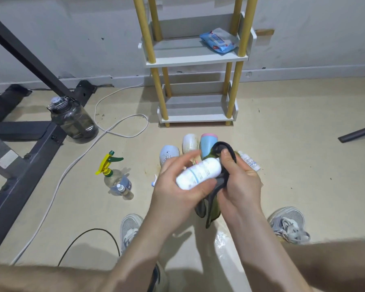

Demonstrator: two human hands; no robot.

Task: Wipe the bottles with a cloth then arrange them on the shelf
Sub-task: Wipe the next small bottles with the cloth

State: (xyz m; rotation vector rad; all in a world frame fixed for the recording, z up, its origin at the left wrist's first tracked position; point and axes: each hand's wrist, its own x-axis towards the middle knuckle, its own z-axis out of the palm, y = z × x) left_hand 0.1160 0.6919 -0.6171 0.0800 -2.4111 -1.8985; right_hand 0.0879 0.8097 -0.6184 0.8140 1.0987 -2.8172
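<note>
White bottle (198,172) held above the floor, in front of the shelf (196,60).
Left hand (177,190) curls round it; right hand (238,182) grips a dark cloth (211,208) against its end. The shelf holds a wipes pack (219,40). Floor bottles (169,154) behind are partly hidden.

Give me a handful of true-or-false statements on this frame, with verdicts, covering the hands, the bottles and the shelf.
1. The left hand holds a white bottle. True.
2. The right hand holds nothing. False: it grips a dark cloth against the bottle.
3. A pack of wipes lies on the shelf unit. True.
4. The blue bottle stands on the bottom shelf. False: it stands on the floor in front of the shelf unit.
5. A spray bottle stands on the floor, left of the hands. True.
</note>
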